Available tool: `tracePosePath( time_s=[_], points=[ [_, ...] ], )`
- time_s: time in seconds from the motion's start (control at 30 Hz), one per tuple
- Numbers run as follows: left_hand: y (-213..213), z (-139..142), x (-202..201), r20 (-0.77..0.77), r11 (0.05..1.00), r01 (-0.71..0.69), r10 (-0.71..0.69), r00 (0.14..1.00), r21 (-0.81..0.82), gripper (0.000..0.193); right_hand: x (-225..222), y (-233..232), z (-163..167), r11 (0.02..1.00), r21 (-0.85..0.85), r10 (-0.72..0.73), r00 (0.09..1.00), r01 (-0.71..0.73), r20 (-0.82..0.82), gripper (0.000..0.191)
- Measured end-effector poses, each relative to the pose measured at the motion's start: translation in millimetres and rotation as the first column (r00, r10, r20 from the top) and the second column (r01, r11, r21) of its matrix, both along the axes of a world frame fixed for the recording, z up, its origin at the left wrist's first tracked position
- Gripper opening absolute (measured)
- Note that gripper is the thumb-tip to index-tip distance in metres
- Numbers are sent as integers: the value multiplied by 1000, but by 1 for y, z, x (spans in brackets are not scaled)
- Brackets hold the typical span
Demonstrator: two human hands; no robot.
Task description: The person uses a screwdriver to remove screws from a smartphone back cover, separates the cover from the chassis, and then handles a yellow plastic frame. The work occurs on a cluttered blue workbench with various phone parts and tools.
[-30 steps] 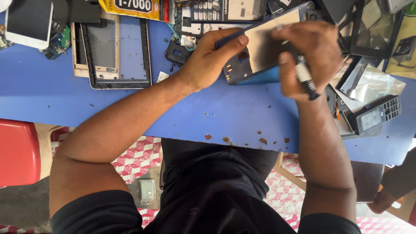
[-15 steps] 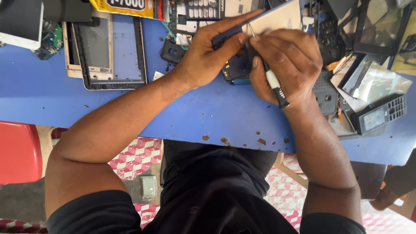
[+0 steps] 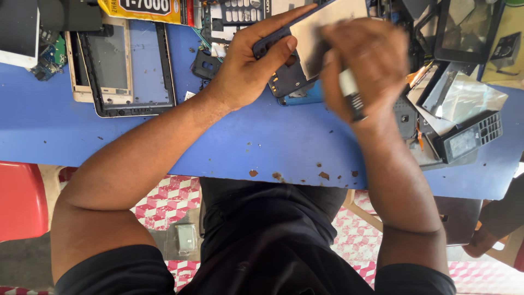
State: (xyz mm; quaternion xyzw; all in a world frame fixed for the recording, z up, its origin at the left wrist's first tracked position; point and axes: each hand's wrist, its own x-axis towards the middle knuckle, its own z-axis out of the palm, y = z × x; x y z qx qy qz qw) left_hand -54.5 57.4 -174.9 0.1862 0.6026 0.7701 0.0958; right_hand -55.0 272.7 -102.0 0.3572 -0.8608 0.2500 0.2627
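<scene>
My left hand [image 3: 248, 68] grips a dark blue opened phone [image 3: 305, 43] by its left edge, holding it tilted above the blue table [image 3: 229, 142]. The phone's pale inner panel faces up. My right hand [image 3: 363, 63] is blurred with motion and closed around a small tool with a white and black handle [image 3: 352, 93], which sticks out below the fist. This hand sits right over the phone's right side, so the tool's tip is hidden.
Two empty phone frames [image 3: 123, 68] lie at the left. A keypad board [image 3: 240, 12] lies at the top. A black keypad phone [image 3: 472, 134], screens and foil wrap crowd the right. A red chair [image 3: 22, 199] stands at the lower left.
Both hands and the phone have shifted up and slightly left in view. My right hand has moved over the phone and is now blurred. My left hand's grip is unchanged.
</scene>
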Motion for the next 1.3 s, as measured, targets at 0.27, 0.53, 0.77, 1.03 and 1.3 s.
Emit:
tracePosePath(
  time_s=[0.27,0.53,0.77,1.03,1.3],
  points=[
    [-1,-7,0,-10,1000,10,-10,1000,28,38,6,-9,-4,997,-32,65,998,-65,3,26],
    [1,-1,-1,-59,1000,-7,6,998,-12,42,-2,5,4,996,-52,-76,997,77,27,31],
    [-2,1,1,-40,999,-2,0,999,-54,42,2,1,-2,998,-55,-21,1000,21,-15,26],
    [-1,-2,1,-118,1000,18,-19,993,-10,37,-2,16,-7,986,-112,-122,992,123,17,30],
    [-1,-4,1,-142,999,-6,-1,990,-46,36,-5,14,-1,982,-111,-151,988,152,13,29]
  ],
)
